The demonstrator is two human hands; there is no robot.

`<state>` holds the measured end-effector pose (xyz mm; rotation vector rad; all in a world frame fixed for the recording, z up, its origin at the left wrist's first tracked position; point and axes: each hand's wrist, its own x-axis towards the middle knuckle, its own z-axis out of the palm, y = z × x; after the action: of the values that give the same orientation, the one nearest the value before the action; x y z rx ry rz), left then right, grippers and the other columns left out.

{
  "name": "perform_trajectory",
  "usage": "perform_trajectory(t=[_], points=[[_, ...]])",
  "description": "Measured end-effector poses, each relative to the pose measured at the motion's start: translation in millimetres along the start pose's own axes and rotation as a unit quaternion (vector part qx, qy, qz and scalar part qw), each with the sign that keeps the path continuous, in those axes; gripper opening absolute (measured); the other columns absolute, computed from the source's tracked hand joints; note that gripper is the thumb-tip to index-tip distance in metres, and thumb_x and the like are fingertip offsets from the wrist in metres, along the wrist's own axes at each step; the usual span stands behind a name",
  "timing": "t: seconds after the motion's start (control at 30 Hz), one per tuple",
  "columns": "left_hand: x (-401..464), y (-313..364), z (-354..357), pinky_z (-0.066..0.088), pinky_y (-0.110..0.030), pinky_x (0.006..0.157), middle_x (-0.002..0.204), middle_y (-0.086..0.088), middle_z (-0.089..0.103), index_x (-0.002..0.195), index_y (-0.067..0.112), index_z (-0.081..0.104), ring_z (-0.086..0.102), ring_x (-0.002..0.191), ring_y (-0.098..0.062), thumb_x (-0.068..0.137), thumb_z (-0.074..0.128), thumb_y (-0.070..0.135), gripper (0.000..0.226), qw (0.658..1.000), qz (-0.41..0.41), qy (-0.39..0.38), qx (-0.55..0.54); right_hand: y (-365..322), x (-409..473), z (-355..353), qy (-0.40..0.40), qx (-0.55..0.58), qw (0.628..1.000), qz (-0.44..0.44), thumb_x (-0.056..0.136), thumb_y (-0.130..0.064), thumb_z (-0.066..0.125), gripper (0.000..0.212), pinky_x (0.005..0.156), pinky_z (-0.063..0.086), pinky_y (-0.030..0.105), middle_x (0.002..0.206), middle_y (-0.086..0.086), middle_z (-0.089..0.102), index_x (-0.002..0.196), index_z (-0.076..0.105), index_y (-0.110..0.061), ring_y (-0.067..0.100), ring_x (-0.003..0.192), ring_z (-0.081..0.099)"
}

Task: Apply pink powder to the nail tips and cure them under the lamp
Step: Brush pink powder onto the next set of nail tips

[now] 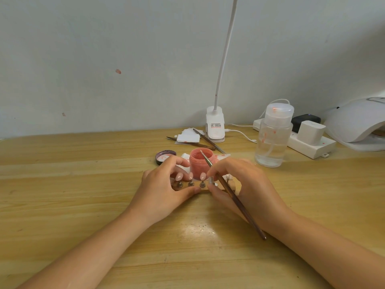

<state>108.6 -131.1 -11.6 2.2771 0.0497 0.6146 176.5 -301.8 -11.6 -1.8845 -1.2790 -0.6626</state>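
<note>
Seemingly midway through the powder stage, a person sits at a wooden tabletop [83, 163] with both hands around a clear nail stand [231, 185]. The left hand [160, 190] curls its fingers and thumb around the stand's left end in a closed grip. The right hand [243, 184] pinches a brush [235, 197], its grip closed on the handle, bristles pointing up toward an open jar of pink powder [201, 165] just behind the stand. Three nail tips [190, 176] on small metal posts look pale pink, so some colour appears to be on; whether powder covers them cannot be told. The jar's lid [164, 157] lies to its left. The white curing lamp [356, 124] sits well apart at the far right, holding nothing visible, so curing seems still to come.
</note>
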Motion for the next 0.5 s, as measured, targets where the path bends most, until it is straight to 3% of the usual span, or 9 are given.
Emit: perform_trajectory(t=[0.1, 0.23, 0.4, 0.5], points=[[-2, 3, -1, 0.038, -0.035, 0.094, 0.092, 0.023, 0.057, 0.095, 0.037, 0.05, 0.053, 0.089, 0.005, 0.063, 0.081, 0.034, 0.045, 0.997, 0.054, 0.028, 0.045, -5, 2, -1, 0.028, 0.043, 0.999, 0.018, 0.073, -0.013, 0.074, 0.02, 0.077, 0.05, 0.029, 0.084, -0.013, 0.065, 0.088, 0.063, -0.019, 0.003, 0.081, 0.06], [-5, 11, -3, 0.024, -0.018, 0.091, 0.097, 0.028, 0.05, 0.091, 0.043, 0.046, 0.046, 0.094, 0.008, 0.065, 0.062, 0.059, 0.035, 0.979, 0.169, 0.062, 0.097, -13, 2, 3, 0.07, 0.111, 0.99, 0.05, 0.072, -0.008, 0.076, 0.023, 0.076, 0.048, 0.013, 0.092, -0.022, 0.06, 0.089, 0.062, -0.016, 0.001, 0.082, 0.062], [-6, 12, -2, 0.022, -0.016, 0.083, 0.082, 0.03, 0.048, 0.082, 0.033, 0.048, 0.047, 0.083, 0.004, 0.074, 0.056, 0.05, 0.02, 0.965, 0.226, 0.084, 0.098, -24, 2, 9, 0.072, 0.175, 0.98, 0.062, 0.072, -0.001, 0.075, 0.036, 0.079, 0.047, 0.012, 0.096, -0.011, 0.063, 0.092, 0.057, -0.024, 0.0, 0.082, 0.064], [-5, 11, -3, 0.024, -0.016, 0.078, 0.072, 0.028, 0.048, 0.078, 0.031, 0.052, 0.043, 0.081, 0.01, 0.074, 0.057, 0.044, 0.015, 0.966, 0.223, 0.104, 0.077, -28, 2, 9, 0.071, 0.187, 0.977, 0.073, 0.072, -0.002, 0.076, 0.034, 0.08, 0.049, 0.015, 0.095, -0.007, 0.063, 0.091, 0.058, -0.023, 0.002, 0.082, 0.064]])
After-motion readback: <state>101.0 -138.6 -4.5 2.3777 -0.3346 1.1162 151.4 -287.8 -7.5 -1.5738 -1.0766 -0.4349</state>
